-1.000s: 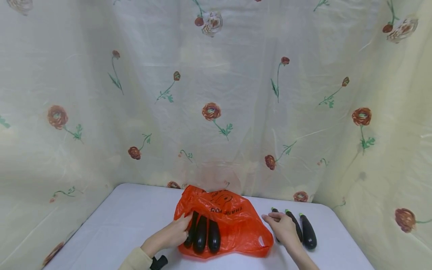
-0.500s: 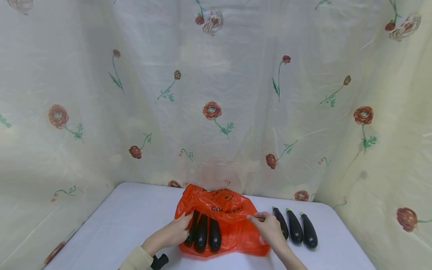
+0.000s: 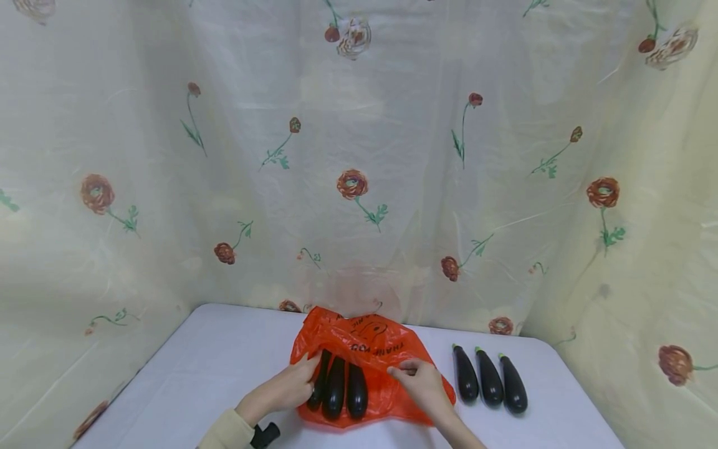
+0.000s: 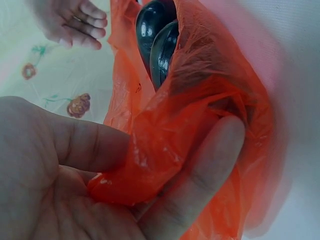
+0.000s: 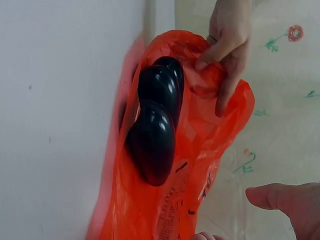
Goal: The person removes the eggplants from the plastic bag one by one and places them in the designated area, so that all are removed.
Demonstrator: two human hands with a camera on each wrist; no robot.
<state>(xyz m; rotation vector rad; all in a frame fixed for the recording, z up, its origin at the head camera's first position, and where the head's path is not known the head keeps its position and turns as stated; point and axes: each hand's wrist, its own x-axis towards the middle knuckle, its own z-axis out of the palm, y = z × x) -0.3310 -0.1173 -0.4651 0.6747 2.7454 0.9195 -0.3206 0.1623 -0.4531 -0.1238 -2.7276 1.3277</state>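
Note:
An orange plastic bag [image 3: 387,340] with black print lies on the table, its mouth facing the person. Three dark eggplants [image 3: 335,388] lie side by side inside it, their round ends showing at the mouth. At the bag's left edge my left hand [image 3: 290,385] pinches the plastic between thumb and fingers, clearest in the left wrist view where folds [image 4: 135,175] bunch in the hand. My right hand [image 3: 422,385] hovers over the bag's right part. In the right wrist view its thumb [image 5: 267,196] stands apart from the fingers, with nothing between them.
Right of the bag, three more eggplants with green stem ends lie in a row, the nearest to the bag being one eggplant [image 3: 466,376]. A black object [image 3: 265,435] sits by the left wrist. Floral curtains [image 3: 359,137] surround the white table [image 3: 235,349].
My right hand has moved left, from beside the row of eggplants to above the bag, uncovering that row. The left hand keeps its pinch on the bag's edge.

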